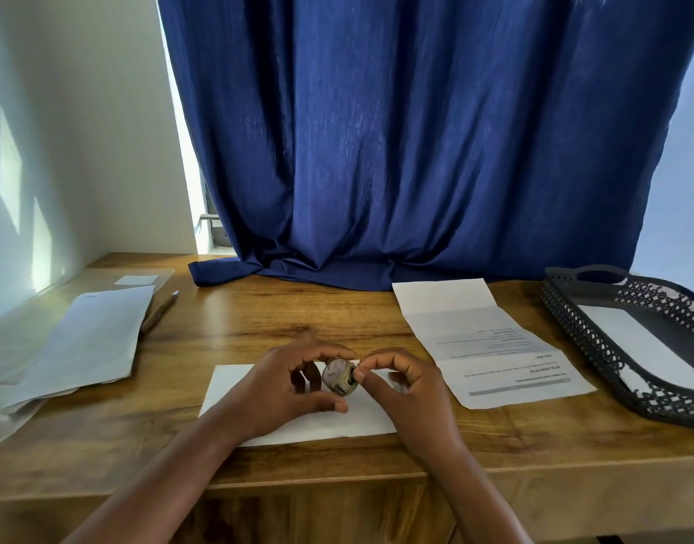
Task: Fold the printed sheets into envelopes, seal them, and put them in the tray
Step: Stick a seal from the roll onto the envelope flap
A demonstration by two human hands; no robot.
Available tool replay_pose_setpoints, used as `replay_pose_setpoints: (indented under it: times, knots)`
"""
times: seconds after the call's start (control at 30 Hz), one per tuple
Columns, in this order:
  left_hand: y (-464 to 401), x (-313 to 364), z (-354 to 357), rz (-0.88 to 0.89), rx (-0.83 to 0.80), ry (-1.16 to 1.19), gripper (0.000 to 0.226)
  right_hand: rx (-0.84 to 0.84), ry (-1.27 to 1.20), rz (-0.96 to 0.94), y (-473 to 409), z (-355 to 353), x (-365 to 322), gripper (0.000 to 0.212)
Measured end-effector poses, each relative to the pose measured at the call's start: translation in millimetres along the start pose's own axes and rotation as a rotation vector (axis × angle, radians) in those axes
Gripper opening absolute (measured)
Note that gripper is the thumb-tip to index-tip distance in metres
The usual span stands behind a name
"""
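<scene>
A white envelope (235, 390) lies flat on the wooden table near its front edge, partly under my hands. Just above it my left hand (286, 390) grips a small round roll of tape (338, 376) between thumb and fingers. My right hand (408, 390) pinches the roll's edge at its right side with thumb and forefinger. A printed sheet (490, 347) with two fold creases lies open to the right. The dark perforated tray (596, 335) stands at the far right and holds one white envelope (635, 339).
A stack of white sheets (90, 343) lies at the left, with a pen (159, 312) beside it and a clear sleeve (141, 279) behind. A blue curtain (416, 151) hangs down onto the table's back edge. A wall closes the left side.
</scene>
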State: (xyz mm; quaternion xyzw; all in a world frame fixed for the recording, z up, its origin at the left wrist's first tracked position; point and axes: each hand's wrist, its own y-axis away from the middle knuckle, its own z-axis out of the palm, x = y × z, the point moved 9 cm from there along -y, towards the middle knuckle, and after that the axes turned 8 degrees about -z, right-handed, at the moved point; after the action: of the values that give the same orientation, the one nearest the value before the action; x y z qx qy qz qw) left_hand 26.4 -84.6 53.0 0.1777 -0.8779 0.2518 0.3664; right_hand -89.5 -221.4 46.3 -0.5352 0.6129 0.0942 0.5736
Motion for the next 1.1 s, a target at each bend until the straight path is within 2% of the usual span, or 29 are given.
replay_pose_setpoints:
  times: [0.3, 0.5, 0.73, 0.87, 0.93, 1.1]
  knots:
    - [-2, -10, -3, -0.053, 0.033, 0.01, 0.051, 0.057, -0.053, -0.05, 2, -7, -7, 0.001]
    - [-4, -9, -10, -0.054, 0.109, 0.037, 0.044, 0.086, -0.118, -0.116, 5, -10, -17, 0.003]
    - [-7, -18, -32, -0.08, 0.236, -0.064, 0.052, 0.069, -0.121, -0.058, 5, -9, -13, 0.005]
    - [-15, -40, -72, -0.202, 0.28, -0.255, 0.046, 0.07, -0.111, -0.017, 6, -9, -8, 0.003]
    - [-17, -57, -94, -0.293, 0.281, -0.359, 0.042, 0.07, -0.113, -0.011, 6, -8, -8, 0.01]
    - [-16, -100, -130, -0.52, 0.192, -0.547, 0.039, 0.072, -0.122, 0.023, 3, -7, -3, 0.008]
